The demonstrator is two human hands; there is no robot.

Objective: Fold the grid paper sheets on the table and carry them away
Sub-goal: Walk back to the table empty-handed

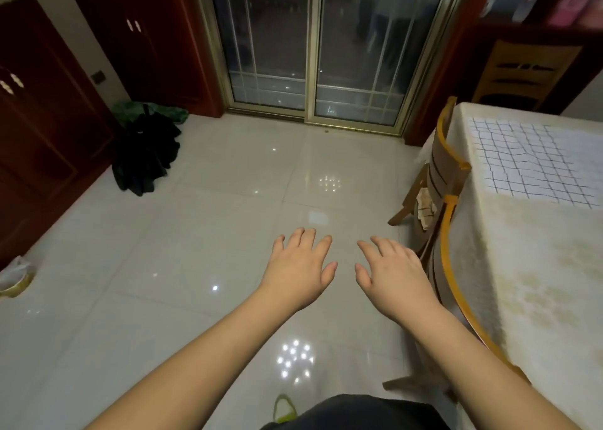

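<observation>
White grid paper sheets (535,162) with dark lines lie flat on the table (522,266), which wears a cream patterned cloth, at the right. My left hand (300,266) and my right hand (394,273) are stretched out palm down over the floor, fingers spread and holding nothing. Both hands hang well to the left of the table and far short of the paper.
Two wooden chairs (447,175) stand tucked against the table's left side. A dark bag (143,155) lies on the glossy tiled floor by a red cabinet (42,119). Glass sliding doors (310,47) close off the far wall. A tape roll (16,282) sits at the left edge.
</observation>
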